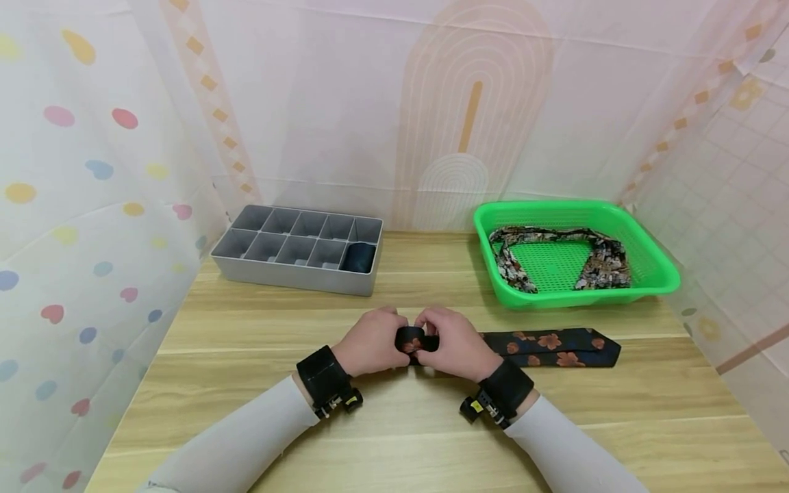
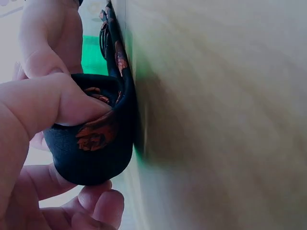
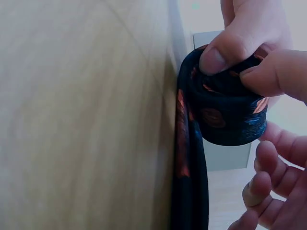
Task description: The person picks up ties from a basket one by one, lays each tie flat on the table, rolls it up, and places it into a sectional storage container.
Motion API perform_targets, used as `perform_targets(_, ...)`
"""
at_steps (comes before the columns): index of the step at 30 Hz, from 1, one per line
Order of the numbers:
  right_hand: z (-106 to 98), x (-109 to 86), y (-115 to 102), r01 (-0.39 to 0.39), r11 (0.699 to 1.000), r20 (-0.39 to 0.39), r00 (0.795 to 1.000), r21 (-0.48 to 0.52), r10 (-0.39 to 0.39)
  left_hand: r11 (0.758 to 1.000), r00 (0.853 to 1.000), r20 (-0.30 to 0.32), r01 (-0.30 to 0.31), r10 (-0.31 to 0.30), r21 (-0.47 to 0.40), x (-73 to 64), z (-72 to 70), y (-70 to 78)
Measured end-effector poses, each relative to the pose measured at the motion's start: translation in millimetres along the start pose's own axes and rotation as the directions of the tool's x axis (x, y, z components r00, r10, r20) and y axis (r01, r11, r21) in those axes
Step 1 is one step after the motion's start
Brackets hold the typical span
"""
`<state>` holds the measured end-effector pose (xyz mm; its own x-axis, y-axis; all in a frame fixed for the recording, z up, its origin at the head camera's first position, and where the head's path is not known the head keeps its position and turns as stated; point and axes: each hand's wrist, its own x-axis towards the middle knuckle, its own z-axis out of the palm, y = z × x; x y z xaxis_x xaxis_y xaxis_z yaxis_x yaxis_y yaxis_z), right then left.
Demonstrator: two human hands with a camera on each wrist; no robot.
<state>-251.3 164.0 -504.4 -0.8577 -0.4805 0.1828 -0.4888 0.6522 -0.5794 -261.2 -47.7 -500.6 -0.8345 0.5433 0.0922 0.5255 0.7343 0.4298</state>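
Necktie (image 1: 555, 348), dark with orange-brown flowers, lies partly rolled on the wood-grain surface (image 1: 394, 445) in the head view. Its pointed end stretches out to the right, while the coil (image 1: 409, 335) at its other end sits between the two hands. The left hand (image 1: 372, 342) and the right hand (image 1: 461, 344) both grip that coil, one from each side. Beyond them on the left stands a grey ten-compartment organizer (image 1: 296, 277), a rolled dark blue piece of cloth (image 1: 359, 257) in its front right compartment. Beyond on the right, a green plastic basket (image 1: 585, 299) contains a mottled necktie (image 1: 607, 266), laid in a bent loop. Each wrist wears a black strap (image 1: 323, 375) with a small camera.

In the left wrist view, the left thumb (image 2: 84, 105) presses inside the coil's edge, with fingers curled below; the flat length runs away along the surface.

In the right wrist view, both thumbs meet at the coil's edge, near each other, and the right hand's other fingers curl beneath it.
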Motion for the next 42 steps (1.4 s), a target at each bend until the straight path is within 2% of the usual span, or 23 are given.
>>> perform_targets(13,-4.9,-0.3,-1.8,-0.057,0.996,0.045,0.997,-0.067,0.060,0.997,1.000,-0.007,0.009,-0.009,0.079,0.1,-6.5,-3.2)
perform_targets(19,-0.8,-1.4,-1.1,-0.053,0.996,0.079,0.995,-0.078,0.059,0.999,0.999,-0.020,-0.032,0.033,0.018,-2.0,-6.2,1.4)
perform_targets(24,6.2,-1.2,1.0,-0.009,0.991,0.085,0.996,-0.135,0.021,0.998,0.998,0.005,-0.062,0.062,-0.011,-2.5,-1.6,4.6)
perform_targets(30,7.5,-1.4,0.4,-0.023,0.991,0.082,0.996,-0.134,0.034,0.998,0.998,0.008,-0.064,0.065,-0.018,-1.9,-0.1,4.5)
perform_targets(38,7.1,-1.7,0.4,-0.041,0.992,0.095,0.994,-0.122,0.053,0.999,0.995,0.092,-0.037,0.038,-0.005,-2.3,-4.0,0.2)
perform_targets(42,6.7,-1.0,0.8,-0.043,0.992,0.091,0.994,-0.119,0.054,1.000,0.995,0.099,-0.012,0.013,-0.018,-1.5,-3.2,-1.8)
